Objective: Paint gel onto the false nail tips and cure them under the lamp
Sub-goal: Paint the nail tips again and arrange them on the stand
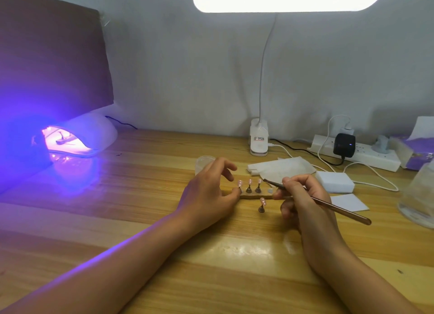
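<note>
Three pink false nail tips on small cone stands (249, 186) stand in a row on a narrow holder strip (254, 197) at the table's middle. My left hand (211, 191) pinches the leftmost stand (239, 187) at its base with thumb and forefinger. A fourth tip on its stand (262, 205) sits off the strip, just in front. My right hand (303, 196) grips a thin brown brush (328, 205), its bristle end pointing left toward the row's right tip. The curing lamp (79, 137) glows purple at far left, with a holder of tips inside.
A clip-on desk lamp (258, 137) stands behind, with a power strip (357, 154) and cables at the right. White wipes (281, 168), a white block (334, 182), a small clear jar (205, 162) and a clear plastic cup (420, 196) surround the work spot.
</note>
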`<state>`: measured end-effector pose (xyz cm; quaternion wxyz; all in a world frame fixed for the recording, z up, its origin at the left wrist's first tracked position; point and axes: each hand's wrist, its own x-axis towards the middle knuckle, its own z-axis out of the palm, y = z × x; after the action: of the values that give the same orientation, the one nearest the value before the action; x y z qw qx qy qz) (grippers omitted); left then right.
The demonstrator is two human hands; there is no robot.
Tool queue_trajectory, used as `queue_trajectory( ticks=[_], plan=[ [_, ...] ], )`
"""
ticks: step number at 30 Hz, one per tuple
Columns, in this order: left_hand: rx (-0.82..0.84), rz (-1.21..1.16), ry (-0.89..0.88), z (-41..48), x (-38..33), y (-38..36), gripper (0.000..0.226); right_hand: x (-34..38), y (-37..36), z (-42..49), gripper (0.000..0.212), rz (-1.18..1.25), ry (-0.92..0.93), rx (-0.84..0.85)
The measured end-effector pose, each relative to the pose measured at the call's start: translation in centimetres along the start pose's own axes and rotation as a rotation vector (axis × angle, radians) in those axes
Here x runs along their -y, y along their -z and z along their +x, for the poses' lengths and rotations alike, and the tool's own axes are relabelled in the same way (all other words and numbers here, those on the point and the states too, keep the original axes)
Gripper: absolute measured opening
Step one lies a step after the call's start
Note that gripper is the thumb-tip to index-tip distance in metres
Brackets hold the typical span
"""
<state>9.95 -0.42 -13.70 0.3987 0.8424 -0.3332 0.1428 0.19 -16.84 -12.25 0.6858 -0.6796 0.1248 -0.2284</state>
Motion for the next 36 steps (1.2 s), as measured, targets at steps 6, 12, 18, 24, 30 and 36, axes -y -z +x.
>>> queue_trajectory(
  ticks=[6,12,18,24,30,36],
  plan=[
    [-0.035,0.26,-0.322,-1.3,-1.8,-0.1,0.021,0.1,0.1,0.0,0.012,0.054,-0.023,0.001],
    [0.181,0.256,-0.223,-1.4,-1.6,-0.7,0.028,0.2,-0.1,-0.1,0.014,0.049,0.021,0.01],
    [0.196,0.212,-0.141,-1.4,-1.8,-1.2,0.028,0.2,-0.2,-0.4,0.014,-0.013,0.108,0.042],
    [0.161,0.085,-0.062,-1.5,-2.3,-1.5,0.008,-0.3,-0.1,-0.2,0.009,-0.053,0.062,0.02],
    [0.177,0.023,-0.055,-1.3,-2.1,-1.3,0.004,-0.6,-0.1,-0.1,0.014,-0.213,0.144,-0.056],
    [0.189,0.012,-0.075,-1.1,-2.1,-1.1,0.002,-0.8,-0.1,0.2,0.017,-0.214,0.089,0.017]
  ],
)
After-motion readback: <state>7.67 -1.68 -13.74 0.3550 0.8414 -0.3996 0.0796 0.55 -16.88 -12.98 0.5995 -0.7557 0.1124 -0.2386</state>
